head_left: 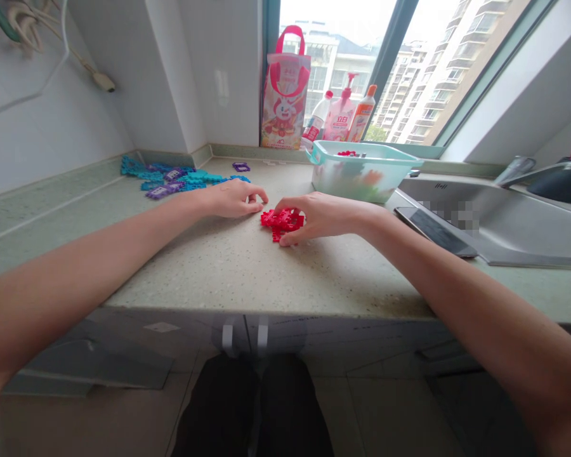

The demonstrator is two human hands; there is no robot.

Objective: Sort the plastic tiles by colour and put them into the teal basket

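A small heap of red interlocking plastic building pieces (282, 219) lies on the counter in the middle of the view. My right hand (309, 216) curves around it from the right, thumb at the near side and fingers at the far side, gripping the pieces. Just left of the heap, my left hand (235, 198) rests low over the counter, fingers loosely bent and thumb a little apart, with nothing visible in it. Behind that hand spreads a pile of blue pieces (197, 179) mixed with purple pieces (164, 189). One purple piece (240, 167) lies apart from them.
A pale green plastic tub (356, 181) holding more pieces stands behind my right hand. A phone (435, 233) lies against the steel sink (518, 222) on the right. On the windowsill side stand a pink bag (285, 108) and several bottles (340, 117). The counter's front edge is close.
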